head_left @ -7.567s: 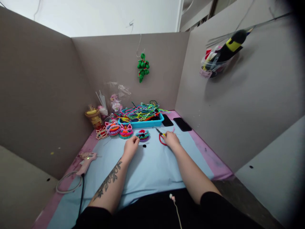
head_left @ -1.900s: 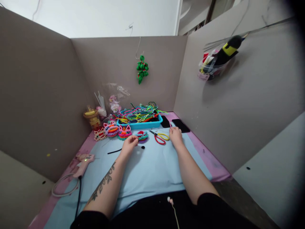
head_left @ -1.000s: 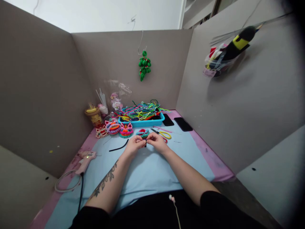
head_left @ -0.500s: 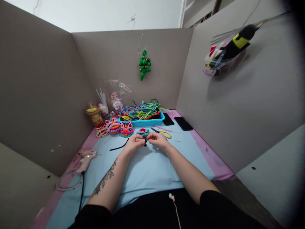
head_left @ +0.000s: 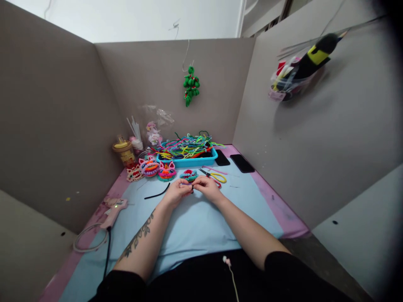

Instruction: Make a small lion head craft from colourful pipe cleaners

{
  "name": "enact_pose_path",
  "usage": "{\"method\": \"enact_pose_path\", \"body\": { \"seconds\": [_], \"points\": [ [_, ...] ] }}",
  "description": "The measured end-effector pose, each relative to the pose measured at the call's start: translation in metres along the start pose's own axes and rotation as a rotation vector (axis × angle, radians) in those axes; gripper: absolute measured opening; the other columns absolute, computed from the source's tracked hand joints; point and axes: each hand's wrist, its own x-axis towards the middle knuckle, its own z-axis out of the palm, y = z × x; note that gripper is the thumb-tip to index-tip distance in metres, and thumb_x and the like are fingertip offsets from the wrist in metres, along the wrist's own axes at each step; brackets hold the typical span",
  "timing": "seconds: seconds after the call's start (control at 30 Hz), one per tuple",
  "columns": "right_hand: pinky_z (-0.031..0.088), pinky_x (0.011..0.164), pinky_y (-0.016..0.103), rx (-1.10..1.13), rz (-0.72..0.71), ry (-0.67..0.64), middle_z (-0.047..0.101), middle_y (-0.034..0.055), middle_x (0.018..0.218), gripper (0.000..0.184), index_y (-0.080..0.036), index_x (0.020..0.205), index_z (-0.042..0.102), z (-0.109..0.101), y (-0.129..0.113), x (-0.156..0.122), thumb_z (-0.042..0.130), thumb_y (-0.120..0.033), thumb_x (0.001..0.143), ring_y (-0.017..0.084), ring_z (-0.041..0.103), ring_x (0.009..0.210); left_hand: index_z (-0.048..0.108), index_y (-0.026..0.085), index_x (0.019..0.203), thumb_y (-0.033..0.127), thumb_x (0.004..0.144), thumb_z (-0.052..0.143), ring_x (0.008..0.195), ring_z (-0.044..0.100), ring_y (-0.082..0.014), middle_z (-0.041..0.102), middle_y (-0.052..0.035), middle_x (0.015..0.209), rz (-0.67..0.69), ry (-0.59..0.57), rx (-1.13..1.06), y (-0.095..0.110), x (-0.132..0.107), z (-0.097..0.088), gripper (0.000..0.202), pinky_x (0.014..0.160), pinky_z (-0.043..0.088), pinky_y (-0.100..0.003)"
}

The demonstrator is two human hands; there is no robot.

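Two bare hands, brought together over the middle of the tabletop (head_left: 201,226); both forearms reach in from the near edge and converge, dark sleeves ending by the elbows.

Left hand (head_left: 176,192): back of the hand up, fingers curled and pointing right and far; grip closed to a pinch, thumb against fingers, with a small black piece (head_left: 192,190) at the tips.

Right hand (head_left: 208,188): mirrored pose, wrist nearly straight, fingers bent left; grip likewise narrowed to a pinch, meeting the same black piece. Its exact shape is hidden by the fingers.

One teal and red figure (head_left: 189,174), just beyond the fingertips on the far side.

One pair of scissors (head_left: 222,178), red and yellow handles, lying just right of the figure, blades toward far left; partly behind the right hand.

One black strip (head_left: 156,194), bent, left of the left hand.

One blue tray (head_left: 192,162), farther off, heaped with coloured strips (head_left: 189,147).

One pink glue gun (head_left: 112,214), green light showing, near the left edge.
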Motion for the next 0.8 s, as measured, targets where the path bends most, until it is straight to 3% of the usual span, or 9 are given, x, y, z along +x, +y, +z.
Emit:
{"method": "enact_pose_path", "body": {
  "seconds": [0.37, 0.8],
  "points": [
    [0.044, 0.066, 0.027, 0.060, 0.059, -0.057, 0.058, 0.0016, 0.074, 0.015, -0.018, 0.069, 0.061, 0.000, -0.005, -0.002, 0.066, -0.032, 0.072, 0.014, 0.055, 0.071, 0.046, 0.019, 0.069, 0.031, 0.052, 0.081, 0.057, 0.062, -0.0166, 0.057, 0.0030, 0.052, 0.007, 0.007, 0.057, -0.002, 0.000, 0.000, 0.040, 0.059, 0.046, -0.029],
    [0.042, 0.052, 0.022, 0.551, 0.334, -0.179, 0.061, -0.0014, 0.081, 0.043, -0.021, 0.082, 0.046, 0.002, 0.004, -0.004, 0.079, -0.025, 0.056, 0.009, 0.054, 0.057, 0.038, 0.017, 0.065, 0.026, 0.050, 0.082, 0.053, 0.058, -0.0116, 0.053, 0.0050, 0.054, -0.004, -0.132, 0.078, 0.002, -0.006, 0.006, 0.047, 0.058, 0.046, -0.024]
  ]
}}
